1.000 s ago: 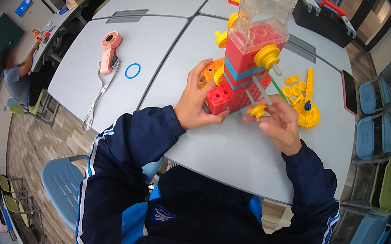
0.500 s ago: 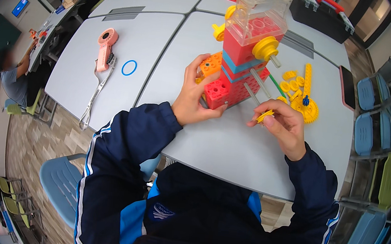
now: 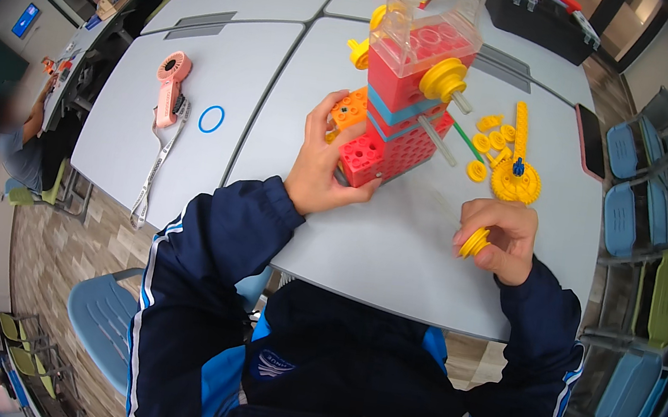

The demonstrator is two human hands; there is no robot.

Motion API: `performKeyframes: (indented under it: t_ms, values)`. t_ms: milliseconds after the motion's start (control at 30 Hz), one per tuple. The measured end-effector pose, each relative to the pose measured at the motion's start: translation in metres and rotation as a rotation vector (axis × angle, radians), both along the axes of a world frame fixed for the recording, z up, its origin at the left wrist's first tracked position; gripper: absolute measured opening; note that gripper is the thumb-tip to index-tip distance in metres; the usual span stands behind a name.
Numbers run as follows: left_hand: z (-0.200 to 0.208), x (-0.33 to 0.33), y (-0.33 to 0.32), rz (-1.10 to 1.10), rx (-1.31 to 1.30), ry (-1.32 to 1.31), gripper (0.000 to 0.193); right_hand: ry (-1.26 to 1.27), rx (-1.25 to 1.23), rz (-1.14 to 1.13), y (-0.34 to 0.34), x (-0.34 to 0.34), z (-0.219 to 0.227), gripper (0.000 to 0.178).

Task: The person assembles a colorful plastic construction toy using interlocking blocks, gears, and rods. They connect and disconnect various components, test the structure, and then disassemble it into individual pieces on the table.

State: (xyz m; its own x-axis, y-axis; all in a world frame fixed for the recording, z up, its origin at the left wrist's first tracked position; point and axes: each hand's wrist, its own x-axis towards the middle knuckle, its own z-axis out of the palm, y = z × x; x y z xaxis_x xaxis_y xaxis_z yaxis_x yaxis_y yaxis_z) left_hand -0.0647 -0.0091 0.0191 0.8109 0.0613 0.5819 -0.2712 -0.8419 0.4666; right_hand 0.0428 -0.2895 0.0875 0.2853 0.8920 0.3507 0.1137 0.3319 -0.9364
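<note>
A tall block model [image 3: 395,74] of red and blue bricks, with a clear box on top, stands before me. My left hand [image 3: 316,165] grips its red base [image 3: 364,152] from the left, beside an orange brick [image 3: 350,107]. My right hand [image 3: 506,234] is apart from the model, pinching a yellow pulley wheel [image 3: 475,242]. A pale, blurred rod seems to stretch from that pulley toward the base. Another yellow pulley [image 3: 444,79] sits on the model's upper right side, and a clear grey axle [image 3: 437,140] sticks out below it.
Yellow gears and small wheels [image 3: 515,181] lie right of the model, near a green rod [image 3: 468,137]. A phone [image 3: 590,142] rests at the right edge. Leftward are a pink handheld fan [image 3: 169,92] and a blue ring [image 3: 211,119]. A black toolbox [image 3: 536,21] stands behind.
My right hand has drawn back right and toward me with the yellow pulley. The lowest axle no longer sticks out of the model's side. My left hand keeps its grip.
</note>
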Motion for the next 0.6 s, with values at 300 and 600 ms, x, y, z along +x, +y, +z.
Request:
performKeyframes:
  t_ms: [300,600]
  values:
    - [0.007,0.0,0.001,0.003,0.031,0.023,0.074,0.119,-0.313,0.178,0.005,0.021,0.005,0.009]
    - [0.002,0.001,0.004,-0.028,-0.029,0.038,0.073,-0.14,-0.309,-0.008,0.02,0.019,-0.042,0.013]
